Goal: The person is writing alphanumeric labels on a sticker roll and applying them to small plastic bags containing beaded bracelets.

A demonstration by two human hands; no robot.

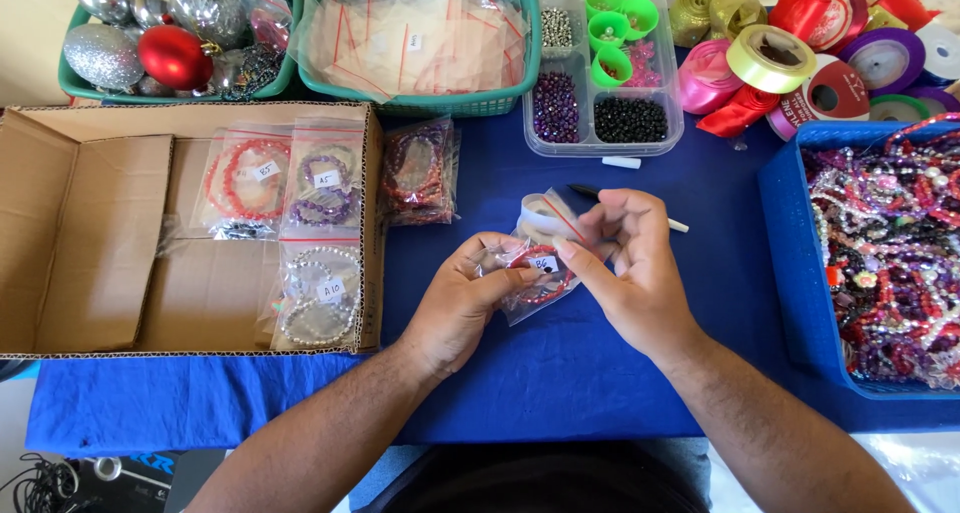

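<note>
A small clear plastic bag [540, 283] with a red bead bracelet and a white label inside is held over the blue tablecloth [560, 373]. My left hand [460, 298] grips the bag's left side. My right hand [630, 268] pinches its right side and top edge. A black pen [585, 190] lies just behind my right hand, partly hidden by the fingers. A roll of white tape [540, 211] sits behind the bag.
An open cardboard box [90, 233] on the left holds several bagged bracelets [320, 273]; another bagged bracelet [418, 171] lies beside it. A blue tray of loose beads [890, 243] stands right. Bead organiser [600, 73], ribbon rolls [800, 63], green baskets [420, 43] line the back.
</note>
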